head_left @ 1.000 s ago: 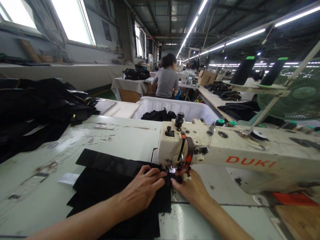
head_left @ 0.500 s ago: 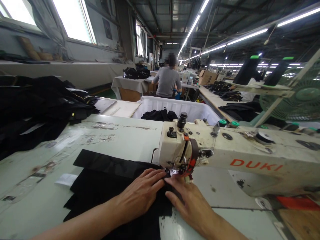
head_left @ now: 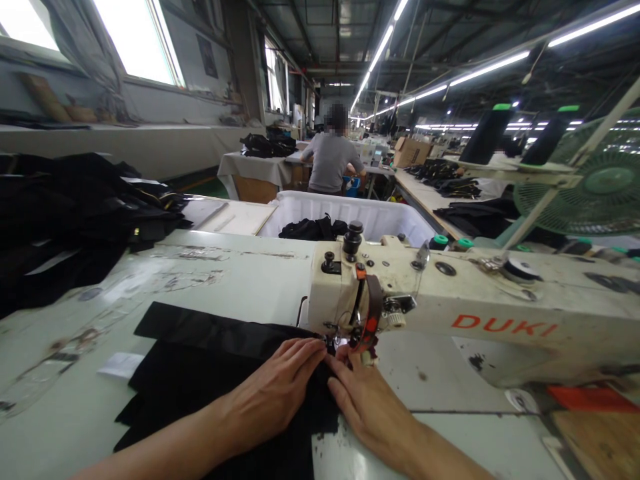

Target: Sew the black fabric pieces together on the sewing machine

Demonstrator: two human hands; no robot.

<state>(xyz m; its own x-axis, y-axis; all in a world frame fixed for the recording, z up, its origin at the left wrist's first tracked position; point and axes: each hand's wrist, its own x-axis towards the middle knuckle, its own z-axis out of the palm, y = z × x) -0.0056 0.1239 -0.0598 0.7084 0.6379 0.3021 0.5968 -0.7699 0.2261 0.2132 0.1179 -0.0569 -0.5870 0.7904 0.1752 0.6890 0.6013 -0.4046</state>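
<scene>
Black fabric (head_left: 200, 393) lies in layers on the pale green sewing table, with a long folded strip (head_left: 200, 328) along its far edge. This strip runs in under the head of the sewing machine (head_left: 333, 287). My left hand (head_left: 280, 380) rests on the fabric, fingers stretched out and close together, tips just left of the needle area. My right hand (head_left: 363, 397) is at the fabric's right edge beside the presser foot, fingers bent in on the cloth. The needle and some right fingertips are hidden by the machine parts. A white label (head_left: 120, 365) sticks out at the left.
A pile of black garments (head_left: 75, 213) lies at the left. Behind the machine stands a white bin (head_left: 390, 210) with black cloth inside. Thread cones (head_left: 483, 137) and a green fan (head_left: 600, 180) are at the right. A person in grey (head_left: 330, 160) sits further back.
The whole view has shifted slightly, so things appear a little further left. My right fingers have drawn in more at the needle area. My left hand stays on the fabric.
</scene>
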